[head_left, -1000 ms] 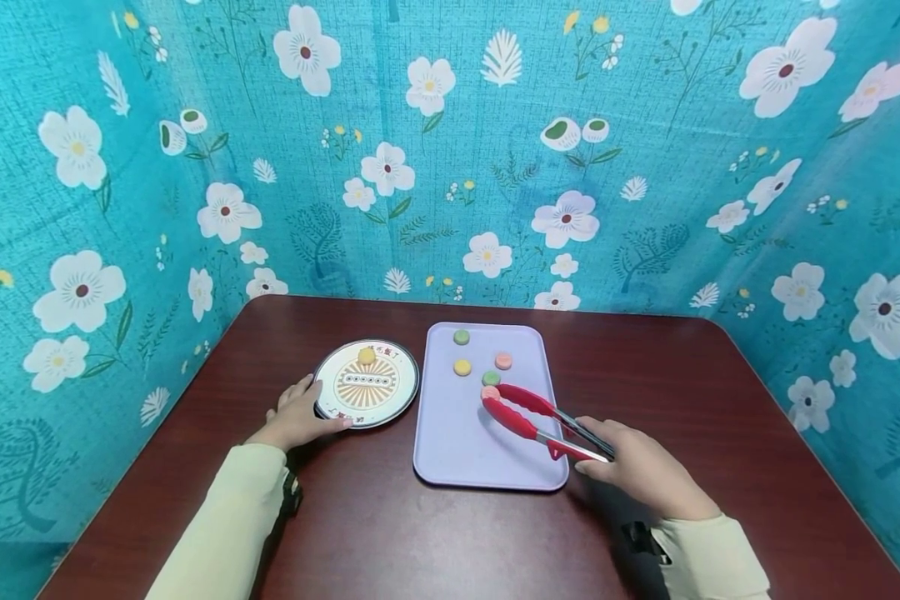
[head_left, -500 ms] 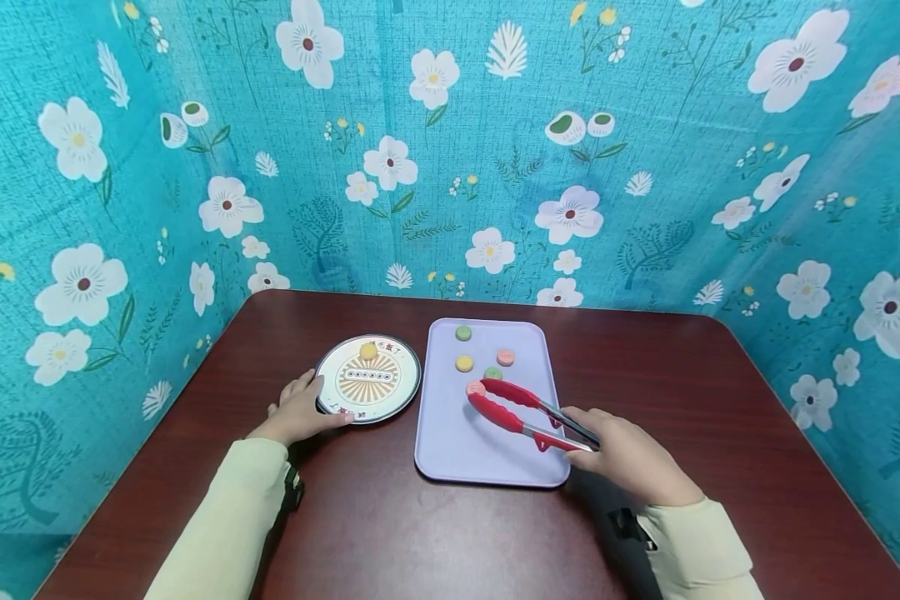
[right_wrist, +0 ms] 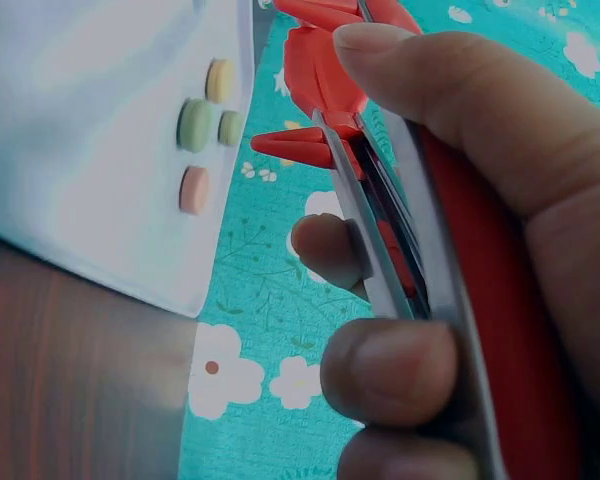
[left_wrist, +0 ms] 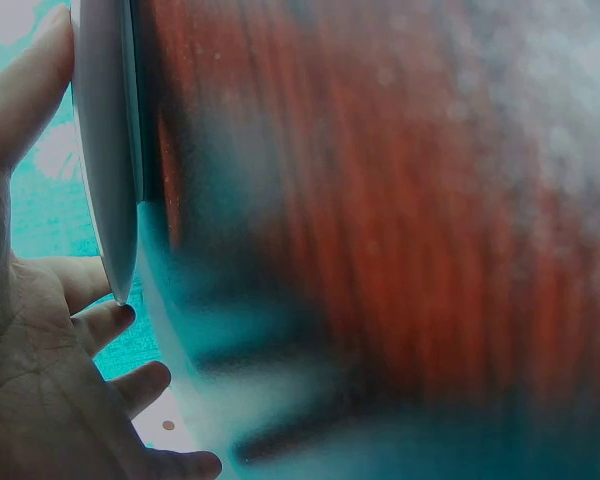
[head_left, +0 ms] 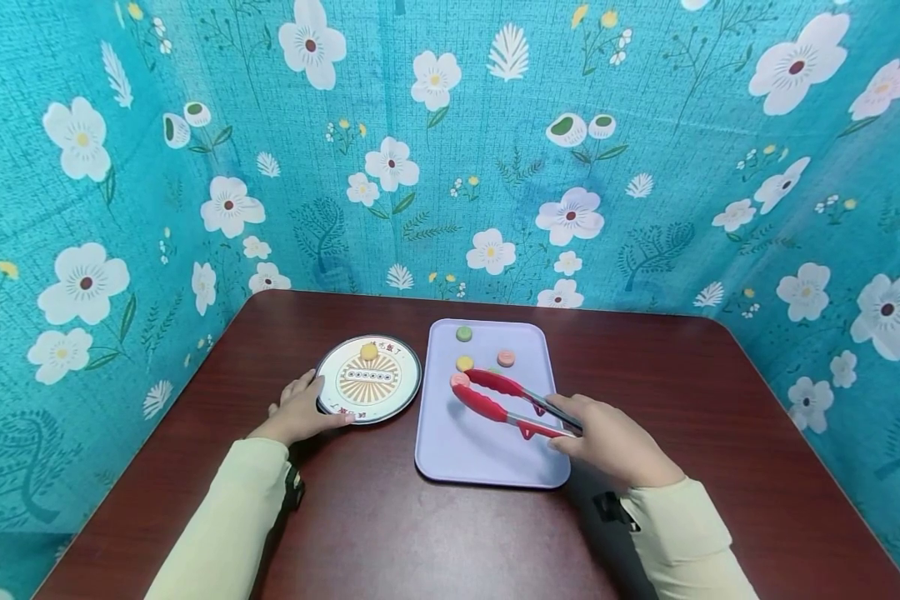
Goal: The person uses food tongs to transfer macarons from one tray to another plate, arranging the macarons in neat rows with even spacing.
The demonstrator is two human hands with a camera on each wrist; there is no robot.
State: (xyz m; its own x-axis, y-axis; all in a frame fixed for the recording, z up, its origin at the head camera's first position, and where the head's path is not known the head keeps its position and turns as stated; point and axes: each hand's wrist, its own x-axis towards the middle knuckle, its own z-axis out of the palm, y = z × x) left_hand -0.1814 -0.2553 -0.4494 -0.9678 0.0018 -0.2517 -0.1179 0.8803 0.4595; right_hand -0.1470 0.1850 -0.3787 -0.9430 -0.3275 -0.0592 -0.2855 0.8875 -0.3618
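Observation:
In the head view my right hand grips red-tipped metal tongs, whose tips hold a pink macaron over the lilac tray. The right wrist view shows my thumb and fingers around the tong handles. My left hand holds the left rim of a white patterned plate, thumb along its near edge. A yellow macaron lies on that plate. In the left wrist view the plate appears edge-on between thumb and fingers.
On the tray lie a green macaron, a yellow one, a pink one and another green one, partly hidden by the tongs. Flowered turquoise cloth surrounds the dark wooden table.
My right hand has moved left with the tongs, carrying the pink macaron toward the tray's left side. My left hand and the plate have stayed in place.

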